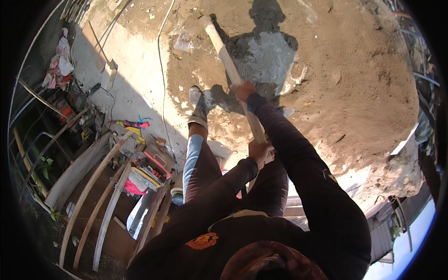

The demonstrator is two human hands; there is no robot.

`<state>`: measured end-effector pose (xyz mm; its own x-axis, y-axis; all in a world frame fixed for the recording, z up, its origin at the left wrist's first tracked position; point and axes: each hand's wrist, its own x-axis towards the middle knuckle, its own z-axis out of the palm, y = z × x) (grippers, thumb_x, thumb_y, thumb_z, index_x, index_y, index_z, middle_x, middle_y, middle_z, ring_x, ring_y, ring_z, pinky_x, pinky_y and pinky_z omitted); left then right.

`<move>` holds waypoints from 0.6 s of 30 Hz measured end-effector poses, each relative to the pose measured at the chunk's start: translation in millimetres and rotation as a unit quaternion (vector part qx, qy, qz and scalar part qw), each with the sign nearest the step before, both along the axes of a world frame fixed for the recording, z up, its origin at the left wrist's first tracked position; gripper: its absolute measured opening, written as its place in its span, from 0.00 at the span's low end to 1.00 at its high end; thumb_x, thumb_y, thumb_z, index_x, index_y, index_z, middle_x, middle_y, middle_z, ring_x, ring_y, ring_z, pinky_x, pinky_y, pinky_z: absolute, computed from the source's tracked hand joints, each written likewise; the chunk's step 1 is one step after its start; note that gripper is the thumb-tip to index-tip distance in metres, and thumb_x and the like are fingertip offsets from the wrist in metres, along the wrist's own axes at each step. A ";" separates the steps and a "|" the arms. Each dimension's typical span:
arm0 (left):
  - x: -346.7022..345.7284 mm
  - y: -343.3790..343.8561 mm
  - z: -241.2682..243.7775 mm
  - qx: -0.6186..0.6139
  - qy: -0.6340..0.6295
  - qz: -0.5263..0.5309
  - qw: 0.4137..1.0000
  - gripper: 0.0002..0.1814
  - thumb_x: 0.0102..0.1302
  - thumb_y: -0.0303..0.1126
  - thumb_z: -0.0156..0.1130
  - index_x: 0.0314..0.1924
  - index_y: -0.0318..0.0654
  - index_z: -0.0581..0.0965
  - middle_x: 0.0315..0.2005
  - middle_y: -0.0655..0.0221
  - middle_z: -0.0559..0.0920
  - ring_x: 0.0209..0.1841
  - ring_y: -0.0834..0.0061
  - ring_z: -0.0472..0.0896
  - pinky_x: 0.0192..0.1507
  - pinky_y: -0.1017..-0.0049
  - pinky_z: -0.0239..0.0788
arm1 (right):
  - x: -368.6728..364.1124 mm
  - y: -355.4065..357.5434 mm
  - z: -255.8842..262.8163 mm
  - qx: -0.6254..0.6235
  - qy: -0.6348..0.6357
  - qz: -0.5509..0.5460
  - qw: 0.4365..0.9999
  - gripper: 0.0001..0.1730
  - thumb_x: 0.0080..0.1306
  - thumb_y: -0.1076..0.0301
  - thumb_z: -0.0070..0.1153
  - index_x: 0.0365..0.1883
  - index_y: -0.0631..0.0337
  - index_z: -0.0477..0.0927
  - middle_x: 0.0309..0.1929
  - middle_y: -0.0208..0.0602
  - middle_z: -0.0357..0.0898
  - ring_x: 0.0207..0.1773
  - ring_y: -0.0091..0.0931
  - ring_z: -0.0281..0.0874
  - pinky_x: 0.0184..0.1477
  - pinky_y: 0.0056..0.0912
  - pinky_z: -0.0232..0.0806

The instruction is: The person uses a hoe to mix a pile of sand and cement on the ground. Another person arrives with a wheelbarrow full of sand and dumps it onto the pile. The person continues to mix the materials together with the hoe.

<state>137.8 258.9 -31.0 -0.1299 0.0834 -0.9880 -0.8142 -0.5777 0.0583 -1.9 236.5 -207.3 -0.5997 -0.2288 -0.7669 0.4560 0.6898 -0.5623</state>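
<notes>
My right hand (243,91) grips the middle of a long wooden beam (229,68), and my left hand (260,153) is closed around its lower end near my thighs. The beam slants away from my body, up and to the left in the view. Its far end reaches the patch of damp, sandy brown soil (357,70) in front of me; whether it touches the surface cannot be told. A small clear plastic piece (183,41) lies left of that end. My shadow falls over the soil and a grey, smoother patch (271,52).
A thin cable (159,52) runs along the ground on the left. Curved wooden poles (87,192), a red toolbox (157,164) and yellow and pink items crowd the lower left. Cloths (61,59) hang at the far left. A broken concrete edge (399,175) is at right.
</notes>
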 end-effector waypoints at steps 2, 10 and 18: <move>57.3 14.5 22.4 -0.012 -0.010 -0.044 0.999 0.08 0.52 0.20 0.64 0.28 0.31 0.71 0.17 0.64 0.76 0.15 0.71 0.77 0.16 0.71 0.71 | 34.1 15.9 53.3 0.000 -0.015 -0.031 0.999 0.23 0.60 0.54 0.58 0.28 0.72 0.79 0.15 0.38 0.76 0.18 0.28 0.79 0.22 0.36 0.71; 83.0 -70.6 63.6 0.040 0.169 -0.247 0.953 0.07 0.53 0.24 0.63 0.25 0.28 0.73 0.15 0.62 0.77 0.15 0.71 0.78 0.16 0.73 0.71 | 42.7 7.4 166.7 0.080 0.161 -0.180 0.967 0.23 0.60 0.54 0.58 0.33 0.71 0.76 0.20 0.43 0.78 0.21 0.30 0.80 0.23 0.33 0.71; -17.6 -347.6 276.5 0.055 0.248 -0.640 0.726 0.16 0.41 0.28 0.70 0.32 0.31 0.77 0.23 0.66 0.80 0.22 0.75 0.79 0.24 0.74 0.72 | 50.3 -84.5 314.5 -0.252 0.021 -0.660 0.708 0.19 0.65 0.53 0.53 0.34 0.62 0.70 0.20 0.34 0.71 0.17 0.28 0.72 0.21 0.34 0.69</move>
<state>120.2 -88.7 245.4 -0.2134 0.5236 -0.8248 -0.5835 0.6088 0.5375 48.4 152.0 107.2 -0.5656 0.3137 -0.7627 0.4919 -0.6140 -0.6173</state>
